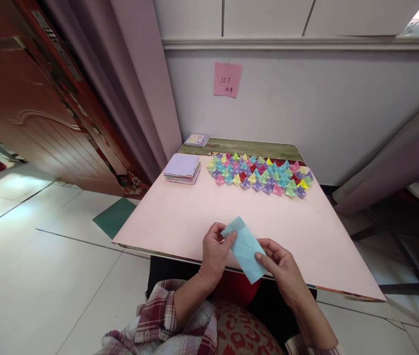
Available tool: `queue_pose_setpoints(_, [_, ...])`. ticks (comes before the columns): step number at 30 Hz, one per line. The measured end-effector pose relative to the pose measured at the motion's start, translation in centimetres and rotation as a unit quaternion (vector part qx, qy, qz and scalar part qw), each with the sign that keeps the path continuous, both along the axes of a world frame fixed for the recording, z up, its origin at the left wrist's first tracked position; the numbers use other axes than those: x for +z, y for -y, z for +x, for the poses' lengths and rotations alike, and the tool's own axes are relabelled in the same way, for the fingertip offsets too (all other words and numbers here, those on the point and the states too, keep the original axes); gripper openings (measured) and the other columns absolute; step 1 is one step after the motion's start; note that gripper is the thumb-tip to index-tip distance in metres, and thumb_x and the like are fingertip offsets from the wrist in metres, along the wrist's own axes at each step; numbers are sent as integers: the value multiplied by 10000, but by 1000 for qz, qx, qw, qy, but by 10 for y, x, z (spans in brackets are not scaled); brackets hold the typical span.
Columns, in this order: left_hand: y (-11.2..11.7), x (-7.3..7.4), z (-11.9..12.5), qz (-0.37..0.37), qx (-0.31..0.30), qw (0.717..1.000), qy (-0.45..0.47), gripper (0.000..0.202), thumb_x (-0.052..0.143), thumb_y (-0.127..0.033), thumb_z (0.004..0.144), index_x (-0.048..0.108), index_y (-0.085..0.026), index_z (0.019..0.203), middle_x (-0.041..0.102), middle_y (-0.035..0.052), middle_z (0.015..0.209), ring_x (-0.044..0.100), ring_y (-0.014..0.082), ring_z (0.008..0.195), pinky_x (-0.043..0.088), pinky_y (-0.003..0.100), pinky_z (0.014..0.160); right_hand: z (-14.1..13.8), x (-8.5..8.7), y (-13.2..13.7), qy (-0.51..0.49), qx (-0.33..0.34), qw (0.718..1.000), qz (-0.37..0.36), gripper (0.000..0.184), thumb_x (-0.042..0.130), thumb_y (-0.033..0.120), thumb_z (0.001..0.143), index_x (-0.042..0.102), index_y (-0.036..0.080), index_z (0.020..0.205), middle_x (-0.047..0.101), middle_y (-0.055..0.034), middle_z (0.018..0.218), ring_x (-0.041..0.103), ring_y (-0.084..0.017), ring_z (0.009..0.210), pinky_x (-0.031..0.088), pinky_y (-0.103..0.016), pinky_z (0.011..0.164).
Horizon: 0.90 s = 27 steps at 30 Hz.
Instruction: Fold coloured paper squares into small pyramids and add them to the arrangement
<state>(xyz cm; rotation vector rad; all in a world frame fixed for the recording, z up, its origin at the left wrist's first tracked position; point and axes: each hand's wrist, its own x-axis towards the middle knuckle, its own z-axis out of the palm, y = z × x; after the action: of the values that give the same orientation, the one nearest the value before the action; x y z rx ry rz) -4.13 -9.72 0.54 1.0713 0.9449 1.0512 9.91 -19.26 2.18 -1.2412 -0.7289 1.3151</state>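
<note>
Light-blue paper (245, 252) sits over the near table edge (180, 257), pinched at left by the left hand (215, 254), at right by the right hand (285, 268). Pink tabletop (172, 212) stretches to a far-left paper stack (182, 167) and far-right folded pieces (257, 185).

Left hand (216, 252) pinching, right hand (282, 266) apparently too

On the wall (279, 98) behind the desk (165, 217), a pink note (227, 88) bears the handwritten number 357, with smaller characters beneath that I cannot read for certain. Print on a packet (197, 140) at the desk's far left corner is too small to read.
</note>
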Motion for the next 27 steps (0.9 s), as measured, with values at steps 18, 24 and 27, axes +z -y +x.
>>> queue_pose_setpoints(18, [11, 19, 2, -121, -57, 988, 83, 403, 687, -539, 749, 605, -145, 765, 581, 4, 680, 546, 118, 617, 499, 233, 584, -3, -1, 0, -5, 12, 1000, 10, 390, 724, 441, 799, 657, 196, 1094, 723, -67, 953, 638, -178, 778, 506, -271, 701])
queue_pose_setpoints(24, [10, 13, 1, -98, -73, 990, 75, 386, 713, -477, 749, 621, -143, 921, 662, 39, 771, 580, 123, 619, 497, 235, 588, -5, -2, -1, -7, 33, 999, 17, 417, 723, 445, 802, 643, 197, 1127, 716, -75, 986, 644, -187, 828, 505, -272, 720])
queue_pose_setpoints(27, [10, 8, 0, -60, -102, 992, 55, 340, 727, -393, 747, 624, -143, 953, 677, 39, 792, 582, 122, 627, 480, 226, 593, -5, 0, -2, -5, 51, 999, 17, 410, 719, 457, 802, 650, 192, 1106, 713, -72, 974, 639, -192, 844, 506, -280, 743])
